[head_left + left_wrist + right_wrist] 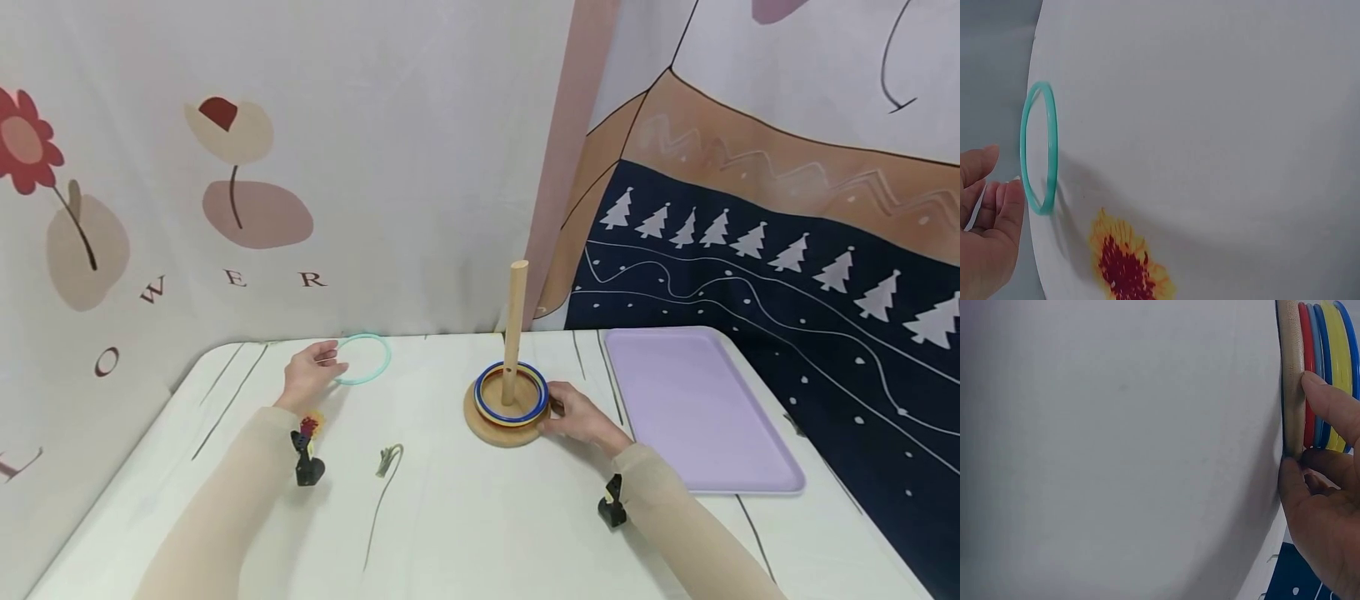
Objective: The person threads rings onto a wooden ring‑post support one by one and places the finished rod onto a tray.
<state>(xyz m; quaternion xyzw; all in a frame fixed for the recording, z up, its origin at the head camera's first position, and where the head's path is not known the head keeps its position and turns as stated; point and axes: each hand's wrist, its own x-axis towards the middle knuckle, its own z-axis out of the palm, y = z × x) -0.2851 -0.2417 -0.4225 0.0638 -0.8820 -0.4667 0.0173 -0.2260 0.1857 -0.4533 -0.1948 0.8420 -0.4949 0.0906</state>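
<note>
In the head view my left hand (pixel 311 372) is at the left edge of a teal ring (pixel 388 354), near the back of the table. The left wrist view shows this teal ring (pixel 1052 147) just beyond the fingertips, with the thumb and fingers apart. My right hand (pixel 581 414) grips the right rim of a round wooden base (pixel 487 435) with an upright wooden peg (pixel 515 325). Several stacked rings lie around the peg, a blue ring (pixel 477 400) on top. Red, blue and yellow rings (pixel 1338 362) show in the right wrist view, above the base's edge (pixel 1294 419).
A lilac tray (pixel 697 400) lies on the table right of the peg stand. The white table cloth (pixel 442 517) carries printed stems and a red and yellow flower (pixel 1125 269). Patterned curtains (pixel 420 167) hang behind the table.
</note>
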